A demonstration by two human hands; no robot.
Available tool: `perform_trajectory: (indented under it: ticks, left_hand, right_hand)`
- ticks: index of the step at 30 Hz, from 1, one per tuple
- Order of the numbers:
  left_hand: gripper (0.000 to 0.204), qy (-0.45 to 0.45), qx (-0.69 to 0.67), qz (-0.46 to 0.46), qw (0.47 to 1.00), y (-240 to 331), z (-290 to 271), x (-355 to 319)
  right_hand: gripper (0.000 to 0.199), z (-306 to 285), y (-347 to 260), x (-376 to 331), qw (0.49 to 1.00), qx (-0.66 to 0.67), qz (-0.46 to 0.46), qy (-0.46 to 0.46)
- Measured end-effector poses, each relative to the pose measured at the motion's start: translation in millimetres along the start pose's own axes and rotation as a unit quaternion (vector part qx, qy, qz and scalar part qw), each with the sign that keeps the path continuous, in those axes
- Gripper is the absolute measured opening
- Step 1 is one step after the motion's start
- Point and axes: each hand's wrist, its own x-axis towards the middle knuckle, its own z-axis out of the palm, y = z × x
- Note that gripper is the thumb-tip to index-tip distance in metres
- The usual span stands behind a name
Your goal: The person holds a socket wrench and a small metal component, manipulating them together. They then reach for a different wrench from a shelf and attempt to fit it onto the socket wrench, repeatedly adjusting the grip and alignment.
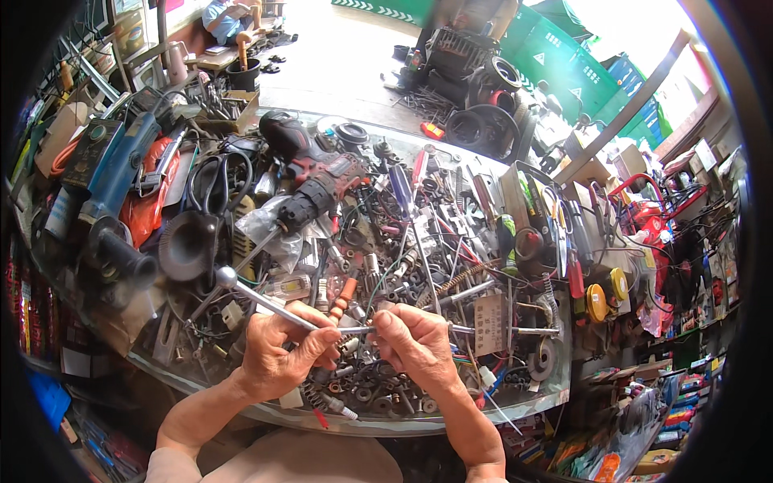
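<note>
My left hand (286, 350) is closed around a slim silvery metal rod (278, 309) with a ball-shaped knob at its left end. To its right, my right hand (420, 346) pinches the rod between thumb and fingers. A thinner stretch (354, 329) shows between the hands. A metal length (515, 331) extends beyond my right hand toward the right; whether it is one piece with the rod is hidden by the fingers. Just past my hands stands an orange screwdriver-like handle (344, 298). Beneath lies a heap of small metal parts (386, 394).
A glass-topped counter (338, 425) carries the clutter. Farther off lies a dark red cordless drill (322, 185); a blue power tool (129, 165) is at left. Scissors and screwdrivers fill a box (523, 189) at right. Tyres (475, 125) and a seated person (229, 20) are beyond.
</note>
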Motion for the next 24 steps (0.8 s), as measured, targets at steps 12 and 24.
perform_trajectory:
  ticks: [12, 24]
  left_hand:
    - [0.014, 0.012, -0.005, 0.013, 1.0, 0.2, 0.3, 2.2]
    - [0.019, 0.031, 0.021, 0.039, 0.999, -2.5, 1.3, 2.8]
  right_hand:
    - [0.021, 6.4, -6.7, -3.4, 0.996, 0.046, -0.081, 0.006]
    - [0.024, 3.7, -3.6, -2.4, 0.992, 0.072, -0.098, -0.041]
